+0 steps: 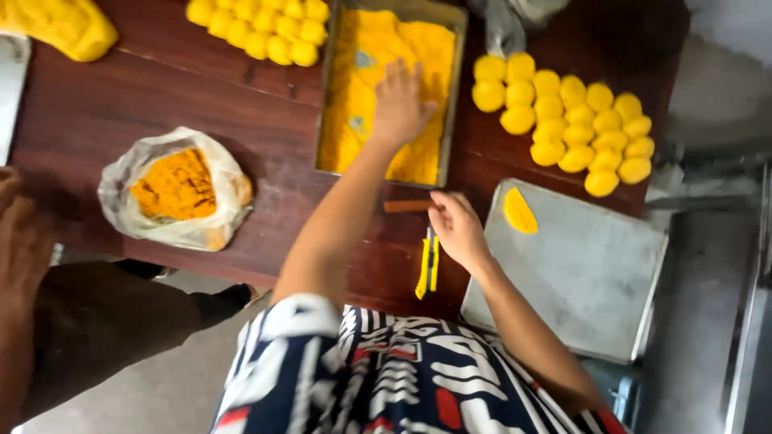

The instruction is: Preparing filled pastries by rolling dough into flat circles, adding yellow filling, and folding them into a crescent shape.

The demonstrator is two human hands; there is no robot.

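Here, the left hand lies flat, fingers spread, on yellow crumbs in the rectangular metal tray. The right hand, fingers curled, pinches one end of a thin brown stick on the dark wooden table, near the yellow-handled utility knife.

yellow dough lump cut off top-left, right fingertips blurred

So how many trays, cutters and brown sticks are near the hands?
Trays: 2 (crumb tray, grey tray)
Cutter: 1
Stick: 1
Total: 4
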